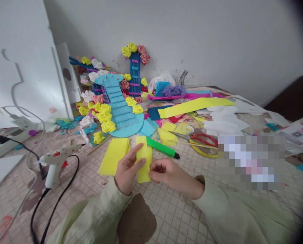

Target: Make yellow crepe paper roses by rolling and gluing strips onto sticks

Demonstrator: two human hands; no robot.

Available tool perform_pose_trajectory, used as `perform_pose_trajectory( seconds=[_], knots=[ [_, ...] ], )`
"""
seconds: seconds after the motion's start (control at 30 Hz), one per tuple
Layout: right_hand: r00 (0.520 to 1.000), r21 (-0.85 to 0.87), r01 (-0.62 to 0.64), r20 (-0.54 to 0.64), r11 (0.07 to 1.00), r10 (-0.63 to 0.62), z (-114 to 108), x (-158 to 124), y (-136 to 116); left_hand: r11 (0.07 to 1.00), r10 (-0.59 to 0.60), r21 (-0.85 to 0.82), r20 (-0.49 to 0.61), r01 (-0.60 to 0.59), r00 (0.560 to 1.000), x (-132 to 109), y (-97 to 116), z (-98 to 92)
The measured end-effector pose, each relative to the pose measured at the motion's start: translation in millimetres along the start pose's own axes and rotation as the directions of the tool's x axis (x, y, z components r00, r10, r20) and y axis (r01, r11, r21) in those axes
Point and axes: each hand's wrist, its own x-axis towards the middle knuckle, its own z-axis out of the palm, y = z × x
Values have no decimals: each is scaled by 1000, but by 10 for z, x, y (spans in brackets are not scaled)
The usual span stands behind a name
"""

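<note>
A narrow yellow paper strip [142, 174] stands upright in my left hand [128, 169], the thumb on its front and the fingers around its left side. My right hand [166, 173] is closed in a pinch at the strip's lower right edge. A further sliver of yellow paper shows behind that edge; how the two pieces join is hidden. To the left of my left hand lies a stack of yellow paper sheets [113, 156]. Just beyond both hands rests a green utility knife [161, 147].
A hot glue gun [53, 166] with its black cord stands at left. Red-and-yellow scissors [203, 144] lie at right near a long yellow strip [196, 106]. Behind, a light-blue board strung with threads [122, 105] leans among paper flowers [103, 113]. A blurred patch covers the right side.
</note>
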Motion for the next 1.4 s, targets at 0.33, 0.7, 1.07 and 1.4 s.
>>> perform_pose_trajectory(
  seconds=[0.33,0.7,1.07,1.4],
  knots=[
    [994,-11,71,89,997,-70,22,-22,-10,999,20,36,-72,-17,997,6,-8,-26],
    [972,-222,123,223,967,-73,49,-90,-29,992,99,94,-108,-89,989,30,-11,-46],
    [779,-764,-348,-558,543,-287,-1382,-158,-135,943,219,228,117,-241,969,-49,-41,-8],
    [897,-824,-313,-420,472,-140,-1761,-118,141,892,302,303,151,-335,941,-49,-85,-57]
  ],
)
